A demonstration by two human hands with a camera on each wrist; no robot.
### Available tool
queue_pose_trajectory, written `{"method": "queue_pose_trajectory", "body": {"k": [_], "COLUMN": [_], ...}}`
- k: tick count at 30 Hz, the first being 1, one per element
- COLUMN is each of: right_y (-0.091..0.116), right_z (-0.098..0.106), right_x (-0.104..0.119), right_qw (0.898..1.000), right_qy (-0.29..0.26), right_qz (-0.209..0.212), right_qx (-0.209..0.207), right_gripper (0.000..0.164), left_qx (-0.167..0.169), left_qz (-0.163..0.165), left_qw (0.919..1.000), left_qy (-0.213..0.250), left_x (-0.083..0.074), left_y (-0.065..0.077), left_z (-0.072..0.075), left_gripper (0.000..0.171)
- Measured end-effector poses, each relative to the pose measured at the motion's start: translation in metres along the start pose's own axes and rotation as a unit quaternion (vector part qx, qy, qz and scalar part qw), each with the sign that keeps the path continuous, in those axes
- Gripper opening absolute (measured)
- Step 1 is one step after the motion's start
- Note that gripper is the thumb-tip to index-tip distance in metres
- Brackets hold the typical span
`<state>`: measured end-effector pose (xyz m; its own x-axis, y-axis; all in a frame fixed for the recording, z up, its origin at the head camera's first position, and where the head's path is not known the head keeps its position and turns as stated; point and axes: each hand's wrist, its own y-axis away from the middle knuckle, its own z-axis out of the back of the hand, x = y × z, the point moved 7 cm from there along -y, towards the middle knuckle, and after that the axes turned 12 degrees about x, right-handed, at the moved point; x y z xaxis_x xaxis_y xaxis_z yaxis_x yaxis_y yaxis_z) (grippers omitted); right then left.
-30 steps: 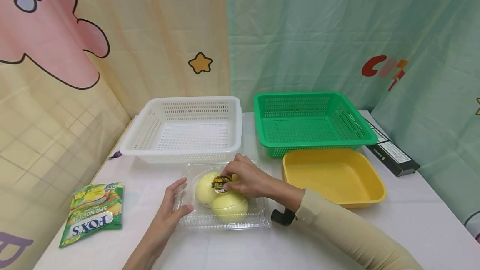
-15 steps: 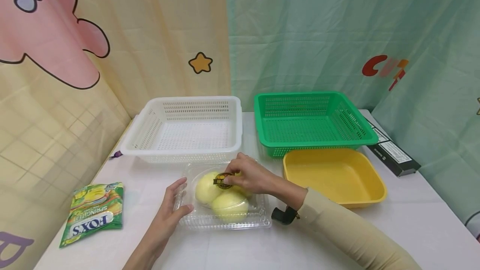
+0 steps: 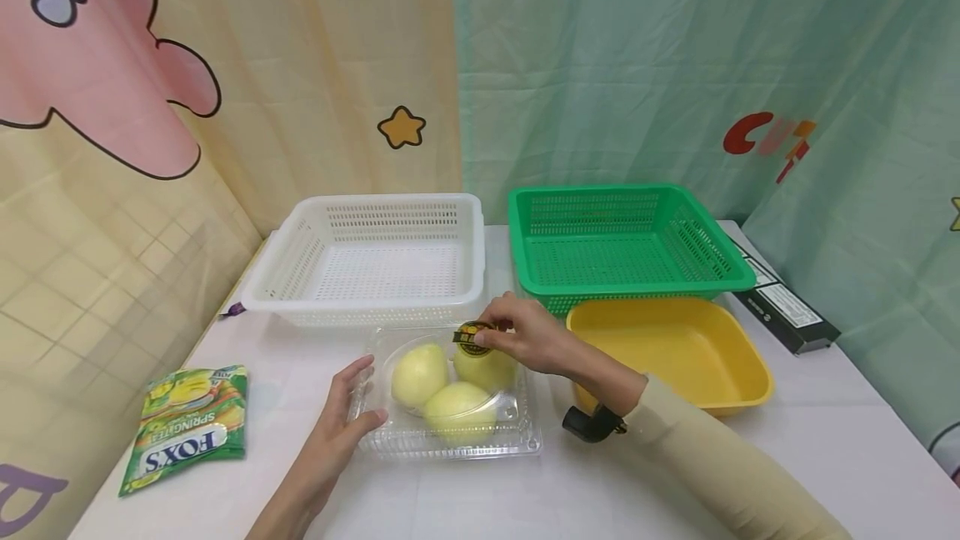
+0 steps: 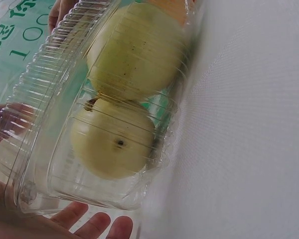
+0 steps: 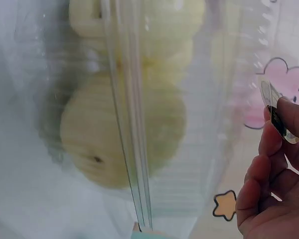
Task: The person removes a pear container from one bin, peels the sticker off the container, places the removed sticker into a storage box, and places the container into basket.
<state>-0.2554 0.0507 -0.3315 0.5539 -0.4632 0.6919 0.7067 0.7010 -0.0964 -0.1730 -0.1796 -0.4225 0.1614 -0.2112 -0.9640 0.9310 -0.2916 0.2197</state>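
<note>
Apparently a makeshift tabletop booth, with cartoon-printed curtains (image 3: 480, 65) behind a white table (image 3: 465, 498).

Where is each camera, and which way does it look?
Head: worn on the head, facing forward and down at the table; left hand, right hand and sleeve show.
Left wrist: worn on that wrist, facing the clear box; left hand shows, seemingly right hand too.
Right wrist: worn there, facing the box; right hand pinches a sticker.
Head and right wrist views share the sticker.

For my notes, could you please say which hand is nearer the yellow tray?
Right. The right hand is beside the yellow tray; the left hand is across the container from it.
</note>
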Motion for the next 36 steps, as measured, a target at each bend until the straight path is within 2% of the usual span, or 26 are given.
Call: {"method": "queue_pose_trajectory", "body": {"k": [8, 19, 36], "right_y": [0.022, 0.056, 0.113], "right_z": [0.026, 0.047, 0.065], "right_x": [-0.016, -0.047, -0.11], "right_qw": [0.998, 0.995, 0.984], "right_qy": [-0.034, -0.009, 0.011], "right_qz": [-0.026, -0.067, -0.159], "right_qx": [-0.037, -0.079, -0.083], "right_gripper": [0.006, 0.005, 0.016], "left_qx": [0.001, 0.003, -0.001], "left_qz": [0.001, -0.009, -0.002], "left_qw": [1.0, 0.9999, 1.0], "left_qy": [0.001, 0.004, 0.006], "left_x": [0.0, -0.001, 0.001], "left_y": [0.001, 0.002, 0.0], "left_z": [0.0, -0.001, 0.0], "left_gripper": [0.07, 0.069, 0.069]}}
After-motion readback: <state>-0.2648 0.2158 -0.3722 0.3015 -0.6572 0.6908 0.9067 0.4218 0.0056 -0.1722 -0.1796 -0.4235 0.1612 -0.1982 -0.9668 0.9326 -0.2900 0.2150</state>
